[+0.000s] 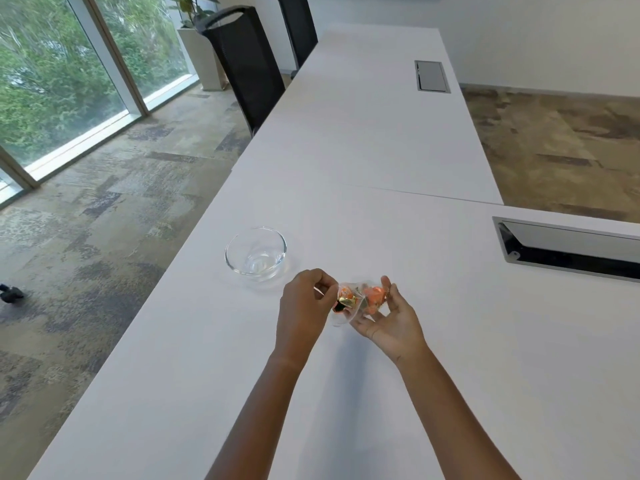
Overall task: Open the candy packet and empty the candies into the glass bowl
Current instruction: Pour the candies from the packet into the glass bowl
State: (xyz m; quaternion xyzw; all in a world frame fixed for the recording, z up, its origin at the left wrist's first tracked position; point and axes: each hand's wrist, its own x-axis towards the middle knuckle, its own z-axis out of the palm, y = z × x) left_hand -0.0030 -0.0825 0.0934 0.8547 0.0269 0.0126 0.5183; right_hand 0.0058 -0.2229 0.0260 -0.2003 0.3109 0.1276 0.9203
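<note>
A clear candy packet [358,299] with orange and gold wrapped candies inside is held just above the white table, between both hands. My left hand [304,306] pinches the packet's left edge with thumb and fingertips. My right hand [389,318] cups the packet from below and the right, fingers spread around it. The glass bowl [255,252] stands on the table up and to the left of my hands, with nothing in it. Whether the packet's mouth is open cannot be told.
The long white table [363,140] runs away from me; its left edge drops to carpet. A cable hatch [568,249] lies open at the right, another hatch [432,76] farther back. Two black chairs [242,60] stand at the table's left side.
</note>
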